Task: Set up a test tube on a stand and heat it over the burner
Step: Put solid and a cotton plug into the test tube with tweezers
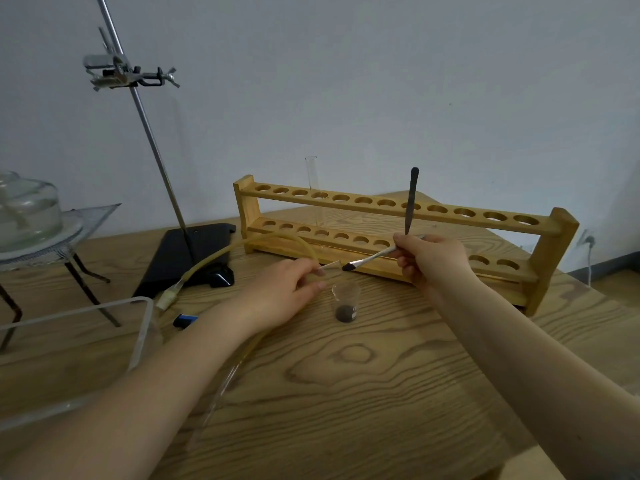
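A glass test tube (312,181) stands upright in the wooden rack (391,233) at the back of the table. My right hand (433,259) grips a thin spatula (372,258) whose tip carries dark powder. My left hand (284,296) pinches a small white paper strip (329,266) just left of that tip. Both are held above a small glass beaker (346,301) with dark powder at its bottom. A dark tool (411,202) stands in a rack hole behind my right hand. The retort stand (152,140) with its clamp (128,74) rises at the left.
A yellowish rubber hose (221,259) with a glass tube curves from the rack toward me under my left arm. A blue lighter (185,321) lies near it. A tripod with wire gauze and a glass dish (29,216) stands far left, beside a clear plastic tray (138,327).
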Tool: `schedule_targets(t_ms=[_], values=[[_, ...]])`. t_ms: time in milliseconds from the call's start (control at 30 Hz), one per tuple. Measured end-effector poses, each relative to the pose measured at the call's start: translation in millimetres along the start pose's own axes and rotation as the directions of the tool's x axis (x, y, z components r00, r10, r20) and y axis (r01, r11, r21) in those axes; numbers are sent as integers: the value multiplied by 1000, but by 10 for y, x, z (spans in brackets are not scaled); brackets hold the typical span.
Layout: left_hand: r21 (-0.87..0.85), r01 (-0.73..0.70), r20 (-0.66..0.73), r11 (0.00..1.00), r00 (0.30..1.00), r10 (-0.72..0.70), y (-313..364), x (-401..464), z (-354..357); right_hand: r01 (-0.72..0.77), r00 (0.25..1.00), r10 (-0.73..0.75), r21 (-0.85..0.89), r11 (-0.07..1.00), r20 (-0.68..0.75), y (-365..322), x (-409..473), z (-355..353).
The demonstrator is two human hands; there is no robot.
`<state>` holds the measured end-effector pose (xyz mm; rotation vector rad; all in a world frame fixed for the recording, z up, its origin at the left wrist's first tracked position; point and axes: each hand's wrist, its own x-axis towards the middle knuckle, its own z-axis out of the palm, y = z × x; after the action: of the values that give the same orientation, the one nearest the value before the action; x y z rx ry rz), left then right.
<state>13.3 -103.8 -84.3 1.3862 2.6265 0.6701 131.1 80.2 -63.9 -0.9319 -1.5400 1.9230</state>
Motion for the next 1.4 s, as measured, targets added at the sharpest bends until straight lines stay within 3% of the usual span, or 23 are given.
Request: schedule_targets(t_ms=[233, 467, 667, 900, 1200, 1400], values=[[-9, -5, -8, 1000, 1000, 5, 24, 33, 7, 54, 998, -55, -59, 997, -16, -3, -29, 97], [-36, 0, -25, 999, 1000, -1, 83, 45, 9, 226, 973, -232, -222, 949, -1, -35, -102, 243], [-61, -12, -38, 998, 999, 9, 66, 79, 24, 461, 884, -459, -330, 824, 90, 13, -198, 296], [-120, -39, -87, 992, 996, 28, 18, 93, -10, 626, 775, -624, -255, 737, 102, 7, -203, 274], [-126, -13, -125, 992, 992, -2, -21, 124, -18, 602, 786, -615, -145, 785, -70, -5, -204, 203], [-117, 3, -137, 993, 990, -19, -41, 138, -3, 551, 816, -578, -285, 785, -17, 77, -142, 176]])
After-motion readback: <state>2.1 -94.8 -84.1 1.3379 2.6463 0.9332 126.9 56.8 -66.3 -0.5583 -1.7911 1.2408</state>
